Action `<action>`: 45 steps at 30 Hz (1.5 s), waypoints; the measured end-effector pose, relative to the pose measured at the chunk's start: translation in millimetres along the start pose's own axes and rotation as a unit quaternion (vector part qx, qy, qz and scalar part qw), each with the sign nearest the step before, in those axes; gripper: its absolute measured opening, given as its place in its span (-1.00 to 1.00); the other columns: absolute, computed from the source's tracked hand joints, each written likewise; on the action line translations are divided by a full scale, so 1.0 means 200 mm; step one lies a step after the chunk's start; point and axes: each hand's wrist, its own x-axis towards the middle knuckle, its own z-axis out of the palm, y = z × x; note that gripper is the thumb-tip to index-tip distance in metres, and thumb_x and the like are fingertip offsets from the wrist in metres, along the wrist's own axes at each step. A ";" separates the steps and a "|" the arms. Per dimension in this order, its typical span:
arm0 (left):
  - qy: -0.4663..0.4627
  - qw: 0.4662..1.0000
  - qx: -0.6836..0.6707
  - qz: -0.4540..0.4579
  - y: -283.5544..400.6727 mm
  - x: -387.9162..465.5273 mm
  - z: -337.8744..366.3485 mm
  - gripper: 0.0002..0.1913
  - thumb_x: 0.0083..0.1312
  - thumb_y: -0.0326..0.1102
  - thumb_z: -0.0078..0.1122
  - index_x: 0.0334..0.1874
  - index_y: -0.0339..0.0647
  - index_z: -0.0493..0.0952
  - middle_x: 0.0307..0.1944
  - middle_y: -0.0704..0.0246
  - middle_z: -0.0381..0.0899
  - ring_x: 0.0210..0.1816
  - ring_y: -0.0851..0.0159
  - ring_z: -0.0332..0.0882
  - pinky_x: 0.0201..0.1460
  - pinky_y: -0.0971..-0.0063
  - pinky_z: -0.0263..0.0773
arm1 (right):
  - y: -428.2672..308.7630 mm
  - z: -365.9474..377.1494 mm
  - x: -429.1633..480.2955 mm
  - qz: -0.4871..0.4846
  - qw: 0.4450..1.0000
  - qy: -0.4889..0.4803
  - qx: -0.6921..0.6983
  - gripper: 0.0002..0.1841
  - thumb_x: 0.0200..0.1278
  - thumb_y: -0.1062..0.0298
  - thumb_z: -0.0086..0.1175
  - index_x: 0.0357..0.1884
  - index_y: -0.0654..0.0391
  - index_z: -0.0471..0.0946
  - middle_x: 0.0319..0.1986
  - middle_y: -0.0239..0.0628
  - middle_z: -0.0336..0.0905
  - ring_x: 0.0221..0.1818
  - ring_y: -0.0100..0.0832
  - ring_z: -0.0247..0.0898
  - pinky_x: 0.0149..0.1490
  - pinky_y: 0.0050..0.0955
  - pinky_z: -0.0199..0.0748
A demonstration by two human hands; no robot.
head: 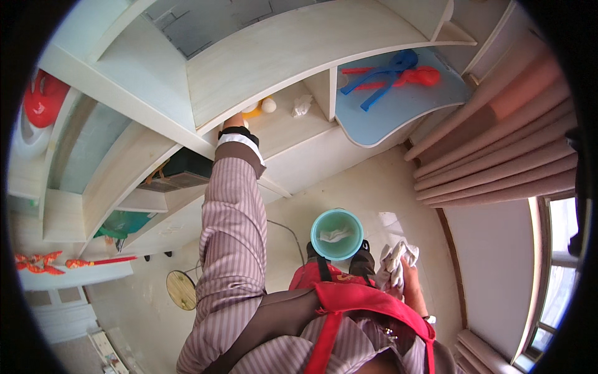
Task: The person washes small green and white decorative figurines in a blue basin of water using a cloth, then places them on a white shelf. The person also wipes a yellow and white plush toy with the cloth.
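Note:
My left hand (233, 120) reaches into a low compartment of the white shelf unit (303, 51). The shelf board above hides its fingers. Just beside it lie a yellow item (253, 112) and a white ball-like item (268, 105). A crumpled white tissue or cloth (302, 105) rests further right on the same board. My right hand (411, 279) hangs low at my side, closed around a bunched pale cloth (396, 262). On the floor at my feet, a turquoise bucket (337, 255) contains water and a white cloth (334, 234).
Blue clip-like tongs (380, 84) and red ones (423, 76) lie on a light-blue corner shelf (373, 126). Pink curtains (495, 159) hang at the right. A round wooden-topped stool (181, 290) stands on the left, and a cable (292, 233) runs over the floor.

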 end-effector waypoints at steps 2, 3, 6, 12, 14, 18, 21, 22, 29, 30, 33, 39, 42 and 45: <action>0.013 1.000 -0.027 -0.004 -0.01 0.04 0.03 -0.32 -0.09 -0.28 0.33 0.11 -0.32 0.26 0.03 0.08 0.41 0.03 0.08 0.39 0.08 0.40 0.30 | 0.03 0.03 -0.04 -0.039 0.995 -0.033 0.082 -0.57 0.19 0.11 0.01 -0.12 0.34 0.48 -0.28 -0.19 0.54 -0.27 -0.42 0.46 -0.21 -0.45 0.41; 0.017 0.999 -0.047 -0.005 -0.03 0.06 0.05 -0.32 -0.10 -0.30 0.34 0.10 -0.33 0.26 0.02 0.09 0.41 0.02 0.08 0.40 0.07 0.40 0.31 | 0.05 0.04 -0.06 -0.004 0.997 -0.027 0.077 -0.58 0.20 0.13 0.01 -0.12 0.34 0.47 -0.28 -0.20 0.54 -0.29 -0.42 0.46 -0.23 -0.45 0.42; 0.038 0.989 -0.139 -0.010 -0.07 0.03 0.05 -0.33 -0.13 -0.36 0.36 0.08 -0.34 0.27 0.01 0.10 0.42 0.01 0.09 0.41 0.06 0.40 0.31 | 0.07 0.05 -0.10 0.053 0.994 -0.008 0.095 -0.63 0.21 0.17 0.00 -0.13 0.32 0.48 -0.33 -0.25 0.54 -0.34 -0.45 0.45 -0.26 -0.46 0.41; 0.061 0.934 -0.340 -0.094 -0.10 -0.46 -0.11 -0.39 -0.24 -0.57 0.39 -0.10 -0.35 0.28 -0.11 0.21 0.44 -0.09 0.20 0.44 0.02 0.42 0.33 | 0.02 -0.01 -0.06 -0.009 0.998 -0.058 0.025 -0.56 0.17 0.13 0.03 -0.17 0.40 0.47 -0.35 -0.19 0.54 -0.35 -0.43 0.45 -0.28 -0.44 0.41; 0.068 0.904 -0.396 -0.145 -0.06 -0.72 -0.23 -0.50 -0.12 -0.68 0.26 -0.13 -0.30 0.24 -0.16 0.29 0.39 -0.17 0.34 0.44 -0.17 0.56 0.43 | 0.01 -0.04 -0.02 -0.050 0.997 -0.048 -0.039 -0.49 0.12 0.08 0.06 -0.17 0.45 0.46 -0.34 -0.15 0.54 -0.33 -0.41 0.44 -0.26 -0.41 0.41; 0.017 0.832 -0.527 -0.175 0.03 -1.10 -0.63 -0.61 -0.03 -0.60 0.21 -0.17 -0.27 0.27 -0.16 0.30 0.40 -0.14 0.31 0.43 -0.04 0.46 0.37 | 0.00 -0.15 0.03 -0.114 0.989 -0.081 -0.041 -0.45 0.10 0.06 0.08 -0.19 0.49 0.46 -0.36 -0.10 0.53 -0.33 -0.41 0.44 -0.25 -0.41 0.40; -0.037 0.690 -0.715 -0.100 0.06 -1.28 -0.97 -0.69 0.04 -0.69 0.06 -0.17 -0.25 0.33 -0.20 0.25 0.47 -0.24 0.21 0.51 -0.25 0.36 0.48 | 0.00 -0.25 0.06 -0.110 0.989 -0.095 0.009 -0.45 0.11 0.03 0.07 -0.20 0.48 0.47 -0.40 -0.14 0.54 -0.38 -0.42 0.44 -0.29 -0.43 0.40; -0.099 0.738 -0.644 -0.176 0.07 -1.36 -1.02 -0.73 0.04 -0.69 0.05 -0.24 -0.25 0.34 -0.25 0.25 0.48 -0.28 0.20 0.53 -0.29 0.36 0.49 | 0.00 -0.29 0.07 -0.112 0.989 -0.089 -0.029 -0.45 0.11 0.03 0.07 -0.21 0.48 0.48 -0.40 -0.14 0.54 -0.38 -0.42 0.44 -0.29 -0.44 0.39; -0.114 0.871 -0.431 -0.207 0.01 -1.57 -1.41 -0.75 0.02 -0.68 0.07 -0.56 -0.15 0.24 -0.57 0.29 0.45 -0.55 0.30 0.48 -0.50 0.55 0.40 | -0.01 -0.36 0.12 -0.133 0.982 -0.133 0.003 -0.43 0.09 0.03 0.09 -0.14 0.48 0.45 -0.36 -0.12 0.55 -0.32 -0.39 0.46 -0.22 -0.44 0.41; -0.101 0.861 -0.457 -0.199 0.01 -1.61 -1.47 -0.75 0.02 -0.68 0.08 -0.53 -0.16 0.25 -0.55 0.28 0.46 -0.54 0.30 0.49 -0.50 0.55 0.40 | -0.02 -0.36 0.12 -0.162 0.976 -0.146 0.009 -0.42 0.09 0.03 0.09 -0.15 0.48 0.45 -0.35 -0.11 0.55 -0.32 -0.39 0.46 -0.23 -0.43 0.41; -0.072 0.849 -0.483 -0.199 0.08 -1.73 -1.65 -0.74 -0.01 -0.69 0.10 -0.44 -0.18 0.26 -0.49 0.27 0.48 -0.53 0.31 0.47 -0.52 0.55 0.38 | -0.02 -0.32 0.12 -0.202 0.964 -0.130 -0.110 -0.44 0.09 0.04 0.08 -0.20 0.49 0.47 -0.37 -0.11 0.55 -0.34 -0.40 0.45 -0.22 -0.42 0.39; -0.013 0.843 -0.515 -0.156 0.27 -1.88 -1.88 -0.58 0.03 -0.66 0.06 -0.05 -0.29 0.25 -0.34 0.20 0.51 -0.37 0.28 0.52 -0.45 0.59 0.37 | -0.02 -0.24 0.11 -0.236 0.941 -0.216 -0.114 -0.53 0.12 0.14 0.09 -0.10 0.38 0.44 -0.29 -0.19 0.53 -0.29 -0.44 0.42 -0.17 -0.46 0.38; -0.004 0.845 -0.506 -0.175 0.28 -1.92 -1.96 -0.56 0.04 -0.65 0.03 0.01 -0.34 0.23 -0.31 0.19 0.49 -0.37 0.29 0.50 -0.43 0.60 0.36 | 0.01 -0.15 0.11 -0.233 0.936 -0.235 -0.119 -0.57 0.11 0.16 0.11 -0.13 0.36 0.46 -0.32 -0.23 0.53 -0.32 -0.44 0.42 -0.20 -0.46 0.38; 0.006 0.830 -0.519 -0.205 0.22 -1.93 -2.04 -0.55 0.02 -0.65 0.04 0.01 -0.37 0.23 -0.34 0.19 0.49 -0.41 0.31 0.48 -0.45 0.59 0.35 | 0.01 -0.02 0.07 -0.291 0.910 -0.240 -0.174 -0.61 0.12 0.18 0.10 -0.12 0.30 0.47 -0.36 -0.29 0.54 -0.37 -0.46 0.42 -0.25 -0.46 0.39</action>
